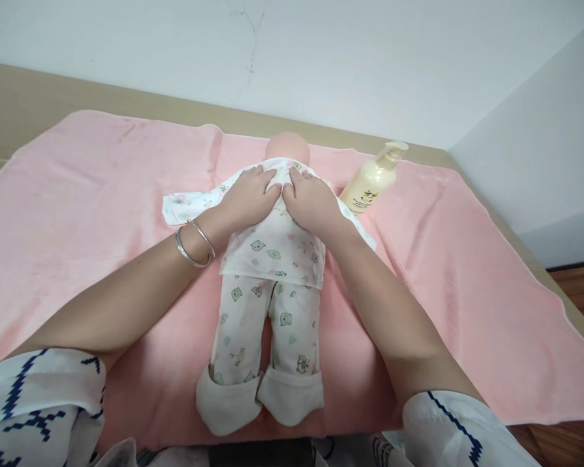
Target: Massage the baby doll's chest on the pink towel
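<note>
Both arms reach forward, one from each side, and come together over a doll [272, 250]. The doll lies stretched out on a pink blanket [467, 272], in the middle of the tabletop [19, 110]. Its round, bare head [287, 146] points to the wall [150, 45], and its legs point to the person.

The left hand [253, 198] lies on the upper part of the doll's shirt [272, 259], on the left side. The right hand [314, 200] lies next to it, on the right side. The palms face down. The fingers point up to the doll's head and lean in a little. The two thumbs point at each other, and their tips are very close. I can't tell if they touch. The grip of each hand is loose and spread out, resting on the cloth and not wrapped around anything.

The elbows are wide apart, so the arms make a shape like a tent. Two silver bracelets [179, 243] hang on the left wrist. White sleeves with dark blue marks [53, 389] are near both elbows.

One doll sleeve [185, 207] sticks out to the left. A yellow pump bottle [372, 181] is near the right hand, just past the doll's other sleeve.
</note>
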A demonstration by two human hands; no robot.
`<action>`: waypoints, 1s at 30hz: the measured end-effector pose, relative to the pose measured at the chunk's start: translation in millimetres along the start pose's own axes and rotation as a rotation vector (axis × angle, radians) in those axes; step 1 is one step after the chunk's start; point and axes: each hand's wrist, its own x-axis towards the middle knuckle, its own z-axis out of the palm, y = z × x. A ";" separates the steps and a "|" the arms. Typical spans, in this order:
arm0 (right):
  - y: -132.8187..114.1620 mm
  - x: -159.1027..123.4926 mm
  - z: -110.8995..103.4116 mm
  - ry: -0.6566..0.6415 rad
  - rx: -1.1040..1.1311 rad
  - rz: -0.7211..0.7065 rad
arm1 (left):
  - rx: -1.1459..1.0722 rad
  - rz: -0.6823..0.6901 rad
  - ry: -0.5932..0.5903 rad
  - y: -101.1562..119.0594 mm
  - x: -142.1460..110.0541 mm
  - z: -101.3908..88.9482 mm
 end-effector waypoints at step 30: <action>0.1 -2.1 -7.6 -0.029 0.076 -0.008 | -0.028 -0.039 -0.091 -1.6 7.5 -6.7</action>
